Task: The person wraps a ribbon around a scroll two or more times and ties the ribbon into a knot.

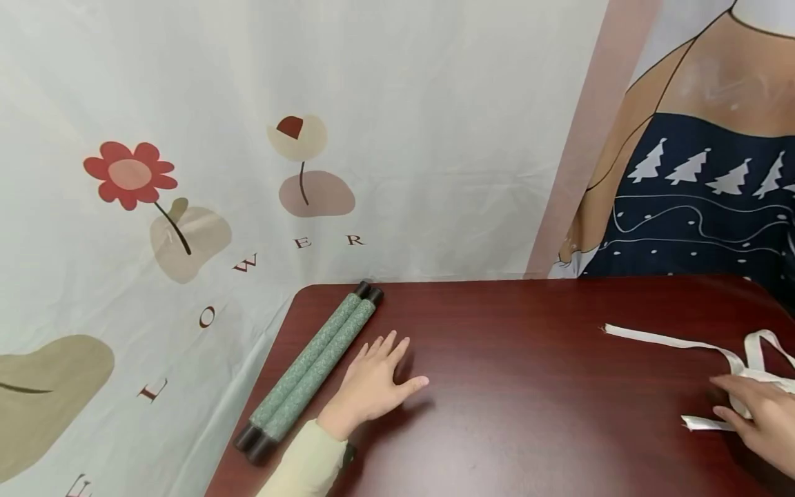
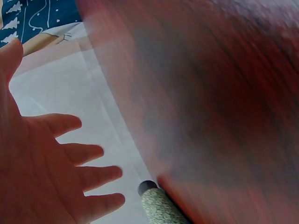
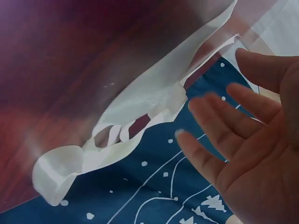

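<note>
Two green speckled rolls (image 1: 317, 366) with black ends lie side by side along the left of the table; the left wrist view catches one roll's tip (image 2: 159, 205). Just to their right, my left hand (image 1: 373, 383) hovers palm down with fingers spread, holding nothing. At the far right lies a loosely bundled white ribbon (image 1: 677, 339) with loops and loose ends. My right hand (image 1: 760, 417) is beside it, partly overlapping it in the head view. In the right wrist view, its relaxed fingers (image 3: 205, 154) appear apart from the ribbon (image 3: 145, 100).
The dark red-brown table (image 1: 509, 400) has a glossy top with rounded far corners. Behind it hangs a pale cloth (image 1: 435, 138) printed with flowers, letters and a figure in a dark blue patterned garment.
</note>
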Motion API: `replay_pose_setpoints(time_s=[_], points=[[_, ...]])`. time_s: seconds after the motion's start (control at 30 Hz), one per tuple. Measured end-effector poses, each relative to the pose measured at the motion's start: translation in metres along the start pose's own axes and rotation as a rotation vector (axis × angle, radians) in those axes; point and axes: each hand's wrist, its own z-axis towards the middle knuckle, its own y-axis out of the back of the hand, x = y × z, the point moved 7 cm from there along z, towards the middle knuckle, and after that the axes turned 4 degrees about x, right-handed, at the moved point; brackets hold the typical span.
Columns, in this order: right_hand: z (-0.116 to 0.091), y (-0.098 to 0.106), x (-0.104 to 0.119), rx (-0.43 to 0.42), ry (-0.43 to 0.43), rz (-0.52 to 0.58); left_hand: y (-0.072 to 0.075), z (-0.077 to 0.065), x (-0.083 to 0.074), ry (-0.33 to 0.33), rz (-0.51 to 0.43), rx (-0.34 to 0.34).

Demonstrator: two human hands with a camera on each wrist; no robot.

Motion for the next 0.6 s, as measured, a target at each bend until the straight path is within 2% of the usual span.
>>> replay_pose_setpoints(time_s=[0.1,0.17,0.37,0.53,0.6], points=[[-0.008,-0.002,0.002,-0.025,0.050,-0.005,0.000,-0.001,-0.006,-0.021,0.007,-0.015],[-0.012,-0.005,0.003,0.007,0.058,-0.027,0.001,-0.002,-0.010,-0.036,0.011,-0.022],[-0.019,-0.017,0.004,0.195,0.018,-0.094,0.001,-0.003,-0.022,-0.059,-0.025,0.009],[-0.016,-0.017,0.016,0.182,0.082,-0.077,-0.003,-0.001,-0.031,-0.097,-0.034,0.003],[-0.013,-0.018,0.023,0.221,0.083,-0.073,-0.005,0.000,-0.034,-0.111,-0.033,-0.001]])
